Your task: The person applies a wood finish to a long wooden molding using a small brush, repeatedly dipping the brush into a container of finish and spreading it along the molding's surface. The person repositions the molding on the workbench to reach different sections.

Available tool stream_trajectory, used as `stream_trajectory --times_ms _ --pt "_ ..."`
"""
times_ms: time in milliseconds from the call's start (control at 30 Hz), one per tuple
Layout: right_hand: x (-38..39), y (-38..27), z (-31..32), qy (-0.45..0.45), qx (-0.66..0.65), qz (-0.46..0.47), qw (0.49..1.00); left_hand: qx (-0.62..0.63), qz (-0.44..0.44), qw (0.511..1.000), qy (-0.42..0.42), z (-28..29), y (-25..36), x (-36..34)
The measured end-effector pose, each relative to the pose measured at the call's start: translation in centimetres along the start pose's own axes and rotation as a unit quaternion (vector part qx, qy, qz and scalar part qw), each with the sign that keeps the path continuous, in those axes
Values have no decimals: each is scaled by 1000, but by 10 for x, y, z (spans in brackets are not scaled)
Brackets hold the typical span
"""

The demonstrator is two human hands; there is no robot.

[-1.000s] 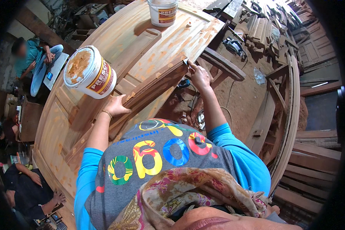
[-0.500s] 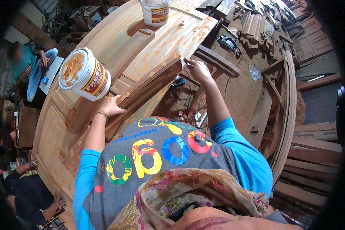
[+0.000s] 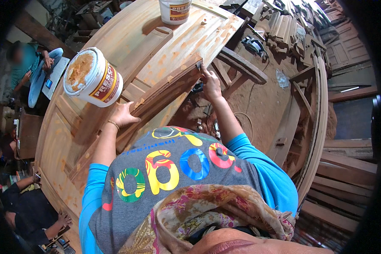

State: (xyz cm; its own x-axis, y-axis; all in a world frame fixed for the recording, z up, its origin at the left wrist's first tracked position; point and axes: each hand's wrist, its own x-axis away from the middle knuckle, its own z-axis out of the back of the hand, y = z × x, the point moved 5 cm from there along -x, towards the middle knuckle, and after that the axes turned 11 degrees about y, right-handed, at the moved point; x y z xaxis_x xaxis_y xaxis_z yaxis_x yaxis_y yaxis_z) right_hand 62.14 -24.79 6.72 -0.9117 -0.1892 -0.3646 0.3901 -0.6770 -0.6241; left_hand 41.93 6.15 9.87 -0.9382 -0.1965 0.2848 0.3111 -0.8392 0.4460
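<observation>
My left hand [image 3: 123, 115] grips a long brown wooden frame piece [image 3: 167, 82], with the thumb spread along its near side and the fingers over the top. The piece stands on edge across a large panelled wooden door [image 3: 199, 42] marked with orange putty smears. At its far right end, my right hand [image 3: 210, 84] is closed on a small scraper [image 3: 199, 65]. Only the scraper's greyish blade shows, touching the wood; its handle is hidden in my fingers. Just beyond my left hand, a white tub [image 3: 101, 86] of orange-brown putty stands with its top uncovered.
Farther back on the door is a second white tub [image 3: 173, 12]. A wooden trestle [image 3: 241, 65] juts out at right, near a power tool [image 3: 254, 45] on the dirt floor. Stacked planks [image 3: 283, 31] lie behind. Two people [image 3: 31, 203] [image 3: 27, 72] sit at left.
My right hand has shifted left and a little nearer, bringing the scraper blade along the end of the frame piece. My left hand stays in nearly the same place.
</observation>
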Motion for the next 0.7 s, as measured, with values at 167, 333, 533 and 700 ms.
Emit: stream_trajectory --times_ms 167,333,533,700 --pt "-2 0 6 -38 57 3 998 -31 -31 998 50 -5 -5 -1" --pt "-13 -14 25 -158 85 -58 982 -27 -38 998 40 -9 -11 -3" --pt "-23 -30 35 -224 18 22 974 -40 -23 999 26 -5 -3 -3" --pt "-23 8 33 -88 -92 -71 989 -16 -14 1000 23 -6 -6 -6"
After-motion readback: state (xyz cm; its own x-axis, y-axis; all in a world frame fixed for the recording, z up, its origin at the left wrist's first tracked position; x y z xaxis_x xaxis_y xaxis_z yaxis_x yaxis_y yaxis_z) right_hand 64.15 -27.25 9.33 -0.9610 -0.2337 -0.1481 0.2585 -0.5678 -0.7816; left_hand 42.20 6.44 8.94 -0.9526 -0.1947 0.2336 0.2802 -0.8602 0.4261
